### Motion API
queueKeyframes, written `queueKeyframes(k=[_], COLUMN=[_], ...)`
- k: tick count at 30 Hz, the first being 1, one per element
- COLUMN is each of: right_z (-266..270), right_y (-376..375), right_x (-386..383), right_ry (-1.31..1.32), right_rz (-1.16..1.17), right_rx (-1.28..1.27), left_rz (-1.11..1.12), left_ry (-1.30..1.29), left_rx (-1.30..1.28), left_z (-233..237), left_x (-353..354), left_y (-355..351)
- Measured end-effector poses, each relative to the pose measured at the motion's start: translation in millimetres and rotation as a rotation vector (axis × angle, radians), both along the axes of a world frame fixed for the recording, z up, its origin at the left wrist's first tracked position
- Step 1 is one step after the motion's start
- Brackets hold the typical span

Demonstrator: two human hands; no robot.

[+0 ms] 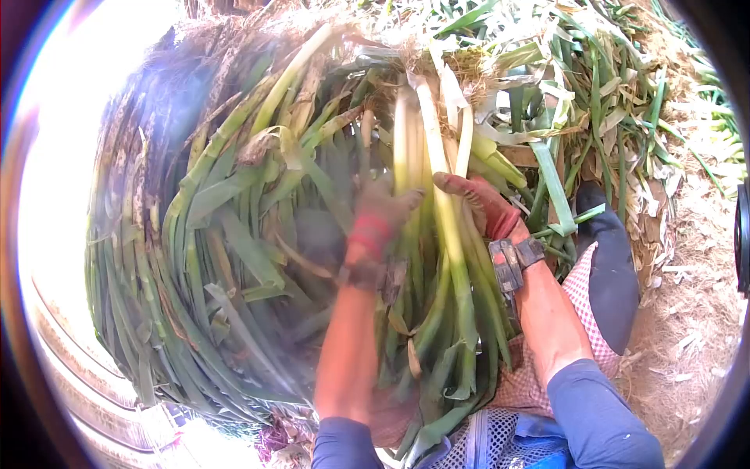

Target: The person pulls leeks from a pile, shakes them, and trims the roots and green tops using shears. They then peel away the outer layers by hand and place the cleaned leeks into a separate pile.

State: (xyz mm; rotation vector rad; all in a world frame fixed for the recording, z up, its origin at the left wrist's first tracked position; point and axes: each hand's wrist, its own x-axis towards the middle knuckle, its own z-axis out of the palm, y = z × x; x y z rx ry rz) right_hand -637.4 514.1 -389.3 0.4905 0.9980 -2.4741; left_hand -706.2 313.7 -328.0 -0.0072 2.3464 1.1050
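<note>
Blue sleeves (601, 414) filled the lower centre. The right hand (478, 205) clasped pale leek stalks (447, 227); the left hand (381, 213) blurred, its grip unclear. A hasty tug could snap them.

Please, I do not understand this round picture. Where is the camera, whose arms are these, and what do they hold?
There is no machine here. One camera sits on a person's head and looks down, so both arms are that person's own. Both hands wear reddish gloves. The right hand closes around long pale stalks, which look like leeks. The left hand is blurred; it lies on the same stalks, but its hold is unclear. Left of them lies a big bundle of green leaves. Cut trimmings cover the ground top right, beside a black shoe.
</note>
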Motion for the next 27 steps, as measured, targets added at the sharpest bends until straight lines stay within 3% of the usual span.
queueKeyframes(k=[5, 7, 8, 11, 13, 16, 17, 18, 19, 20, 21, 23, 25, 27], right_z=[-28.3, -30.9, -32.2, -34.2, -30.5, -15.0, -8.6, -2.6, 3.5, 34.1, 49.4, 28.7, 75.1, 117.8], right_y=[9.5, 6.0, 5.3, 0.4, -5.4, 2.5, 5.9, 9.7, 12.8, 26.4, 34.9, 57.8, 74.7, 74.1], right_x=[14.1, 14.7, 14.0, 11.7, 8.2, 8.0, 9.9, 17.0, 27.7, 39.1, 46.2, 54.9, 63.2, 67.2], right_ry=[-0.029, 0.016, 0.013, -0.011, 0.052, -0.014, 0.0, 0.031, 0.058, 0.204, 0.219, 0.395, 0.53, 1.237], right_rz=[0.054, -0.026, -0.033, -0.048, -0.115, -0.049, -0.041, -0.107, -0.169, -0.162, -0.203, -0.311, -0.32, -0.629], right_rx=[-0.161, -0.079, -0.111, -0.119, -0.064, -0.232, -0.226, -0.205, -0.186, -0.267, -0.158, -0.456, -0.412, 0.447], left_rz=[-0.03, 0.003, 0.081, 0.047, -0.015, -0.047, -0.025, -0.109, -0.187, -0.177, -0.168, -0.209, -0.26, -0.405], left_ry=[0.055, 0.108, -0.054, -0.244, -0.221, -0.164, -0.127, -0.047, -0.019, 0.052, 0.129, 0.187, 0.234, 0.442], left_rx=[0.103, 0.24, 0.383, 0.513, 0.481, 0.424, 0.393, 0.537, 0.462, 0.472, 0.483, 0.49, 0.501, 0.31], left_z=[-20.1, -42.9, -39.4, -27.2, -31.1, -9.9, 1.6, 14.5, 29.2, 37.6, 51.8, 101.8, 161.5, 217.8], left_x=[14.8, 15.0, 13.9, 10.5, 3.2, 20.4, 27.9, 34.5, 39.7, 50.8, 61.6, 77.4, 94.9, 102.6], left_y=[2.4, 1.2, 0.1, -2.0, -0.3, 15.5, 24.8, 35.2, 40.3, 48.9, 59.3, 78.3, 98.6, 102.3])
